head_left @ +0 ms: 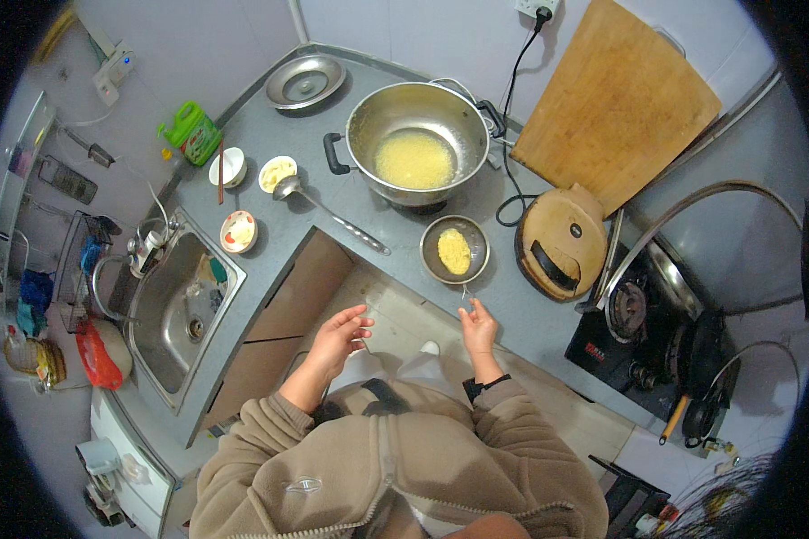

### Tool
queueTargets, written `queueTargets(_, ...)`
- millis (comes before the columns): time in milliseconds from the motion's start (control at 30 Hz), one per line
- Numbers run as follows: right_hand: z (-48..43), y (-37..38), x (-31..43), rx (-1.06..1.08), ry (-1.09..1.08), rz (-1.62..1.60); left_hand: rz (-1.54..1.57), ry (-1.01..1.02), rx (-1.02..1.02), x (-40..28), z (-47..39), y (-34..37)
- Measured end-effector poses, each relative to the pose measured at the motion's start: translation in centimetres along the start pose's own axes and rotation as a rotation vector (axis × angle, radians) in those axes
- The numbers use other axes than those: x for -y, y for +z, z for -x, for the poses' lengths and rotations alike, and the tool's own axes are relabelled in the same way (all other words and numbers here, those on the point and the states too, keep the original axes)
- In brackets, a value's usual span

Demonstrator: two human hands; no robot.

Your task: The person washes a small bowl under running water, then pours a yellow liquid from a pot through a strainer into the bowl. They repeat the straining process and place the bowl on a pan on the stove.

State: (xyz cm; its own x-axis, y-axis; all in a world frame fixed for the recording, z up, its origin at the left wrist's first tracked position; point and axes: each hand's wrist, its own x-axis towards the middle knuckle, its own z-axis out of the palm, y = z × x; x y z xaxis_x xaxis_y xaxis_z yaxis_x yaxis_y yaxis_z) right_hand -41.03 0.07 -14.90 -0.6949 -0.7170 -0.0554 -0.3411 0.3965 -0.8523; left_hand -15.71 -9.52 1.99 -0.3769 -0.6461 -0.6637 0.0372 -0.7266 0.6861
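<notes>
A round fine-mesh strainer [437,264] with a clump of yellow grainy food [454,251] in it sits near the counter's front edge. Its thin wire handle points toward me. At that handle's end are the fingertips of my right hand [479,331]; whether they grip it is unclear. My left hand [340,337] is raised before my body, fingers apart, holding nothing. Behind the strainer stands a two-handled steel pot [371,145] with pale yellow grainy liquid [414,160] inside. A steel ladle [337,217] lies left of the strainer, its bowl against a small white bowl [261,176] of pale yellow food.
Left are a patterned bowl [252,244], a white bowl [237,176] with chopsticks [221,172] across it, a green bottle [195,133], a steel dish [330,77] and a sink [168,330]. Right are a round electric appliance [570,229], a cutting board [620,94] and a gas stove [600,343].
</notes>
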Motion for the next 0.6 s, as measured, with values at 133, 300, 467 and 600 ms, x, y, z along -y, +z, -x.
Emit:
queueTargets(133,0.08,0.18,-0.12,-0.001,-0.017,0.008,0.001,-0.003,0.008,0.12,0.13,-0.08)
queueTargets(300,0.24,0.22,-0.07,-0.008,-0.015,0.019,-0.015,0.010,0.010,0.22,0.39,-0.10)
queueTargets(467,0.33,-0.10,0.32,-0.021,0.003,-0.007,-0.003,0.006,-0.004,0.32,0.44,-0.13)
queueTargets(600,0.30,-0.12,0.24,0.032,-0.027,0.048,-0.010,0.003,0.010,0.37,0.42,-0.11)
